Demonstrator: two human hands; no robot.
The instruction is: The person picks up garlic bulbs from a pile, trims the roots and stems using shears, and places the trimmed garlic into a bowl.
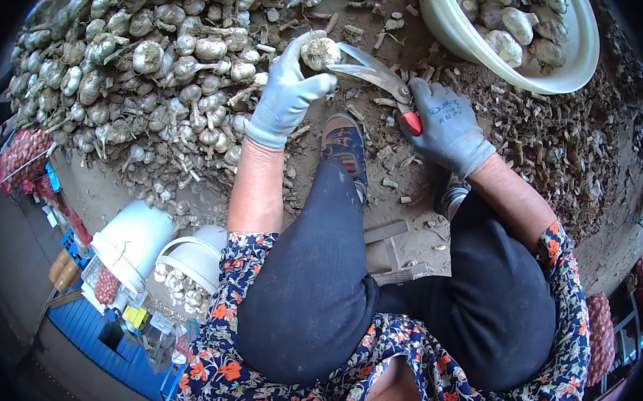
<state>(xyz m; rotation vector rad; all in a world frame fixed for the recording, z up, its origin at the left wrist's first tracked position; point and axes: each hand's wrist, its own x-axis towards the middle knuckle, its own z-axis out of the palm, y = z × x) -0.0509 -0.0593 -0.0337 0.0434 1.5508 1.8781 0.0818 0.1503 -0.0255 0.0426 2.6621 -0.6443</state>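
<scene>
Head view, seated person looking down over both knees. Far left: a red net sack at the frame edge. Upper left: a large garlic pile, bulbs with dry stalks attached, lying on the ground. Below the pile: two white buckets, one showing only its outer wall, the other holding small bulbs.

Centre left: the left hand, in a grey glove, is closed around a single bulb, held above the ground just right of the pile. Centre: the shears have their blades at the right side of this bulb, touching it; the blades appear nearly closed. A shoe sits below the blades, between the two forearms.

Centre right: the right hand, also in a grey glove, grips the red handle of the shears, fingers wrapped round it. Upper right: a white bowl containing several stalkless bulbs, well apart from the pile. Right: cut stalks and husk scraps cover the ground under and below the bowl. Far right: another red net sack, partly out of frame.
</scene>
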